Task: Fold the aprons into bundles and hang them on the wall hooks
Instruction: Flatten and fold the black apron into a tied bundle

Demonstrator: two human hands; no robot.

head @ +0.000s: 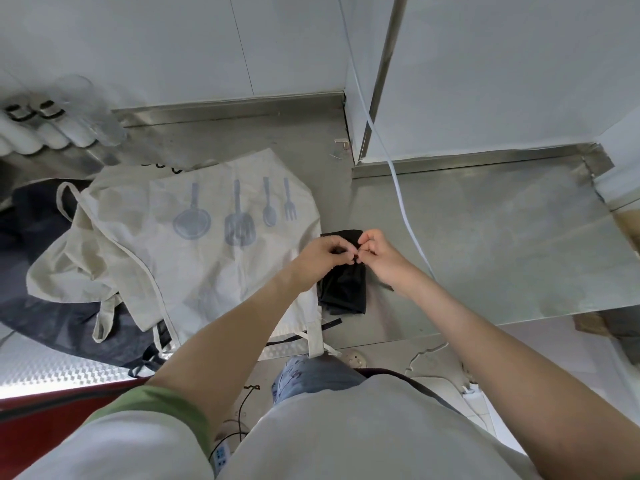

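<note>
1. Here, the black apron bundle (343, 289), folded into a narrow matte oblong, lies on the steel tabletop (485, 237).
2. Over it the left hand (323, 252) and right hand (377, 252) meet, fingertips pinching its dark fabric.
3. Beside it spreads a cream apron (207, 258) printed with 4 grey utensils.
</note>
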